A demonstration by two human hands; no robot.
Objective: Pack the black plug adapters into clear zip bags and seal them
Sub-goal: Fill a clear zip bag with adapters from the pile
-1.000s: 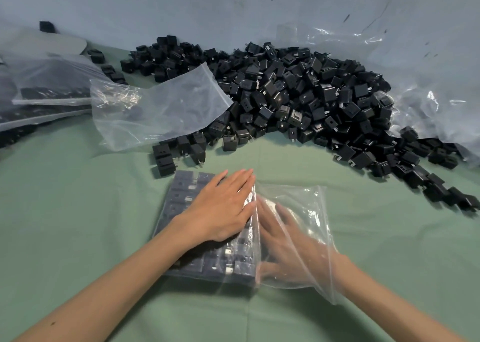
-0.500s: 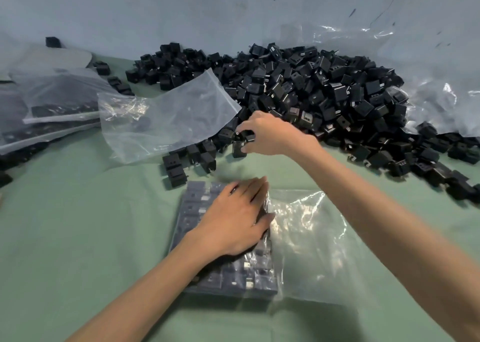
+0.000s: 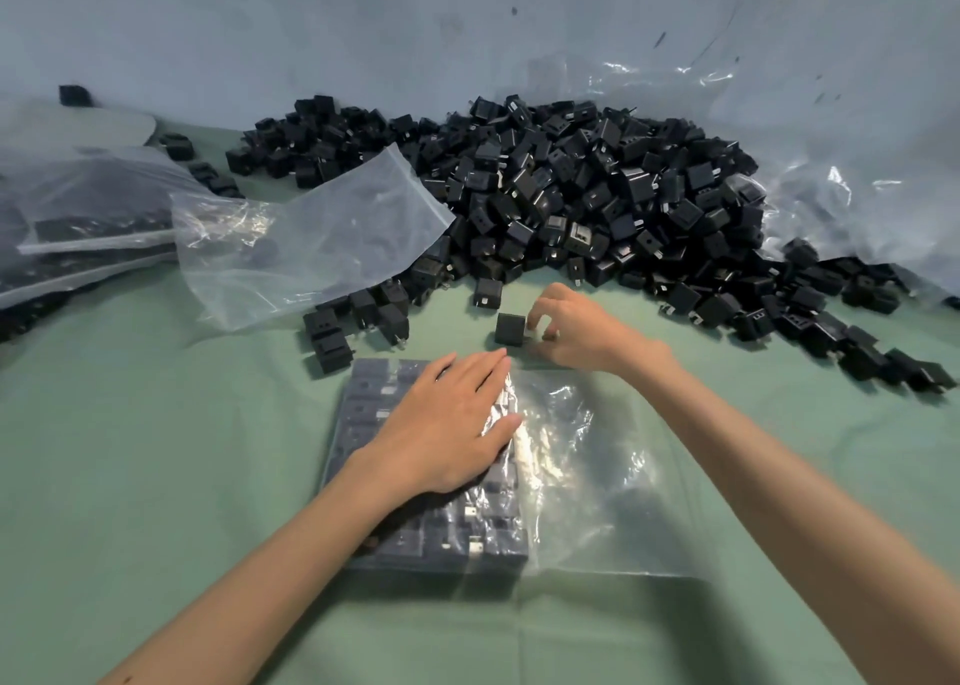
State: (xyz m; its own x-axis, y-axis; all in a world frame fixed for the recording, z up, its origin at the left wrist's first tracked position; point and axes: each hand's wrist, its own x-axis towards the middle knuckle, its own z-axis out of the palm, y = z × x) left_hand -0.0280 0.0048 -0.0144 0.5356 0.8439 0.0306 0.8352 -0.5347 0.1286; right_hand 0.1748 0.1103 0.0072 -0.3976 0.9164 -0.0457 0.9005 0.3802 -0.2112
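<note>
The right hand [image 3: 576, 328] pinches one adapter [image 3: 510, 329] by its right side, fingers curled on it, just past the bag's [image 3: 597, 476] far edge and short of the pile [image 3: 597, 190]; the left hand [image 3: 447, 424] lies flat, fingers together, pressing the packed rows; the bag's empty half lies nearer me on the tabletop [image 3: 156, 450], right of those rows, so I'd say the right hand carries it in there.

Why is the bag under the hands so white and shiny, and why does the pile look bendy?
Head view: light bounces off the crinkled clear zip bag, making white glare beside the left hand. Head view again: the wide-angle lens curves the adapter pile, and the forearms cast soft shadows on the green cloth.
</note>
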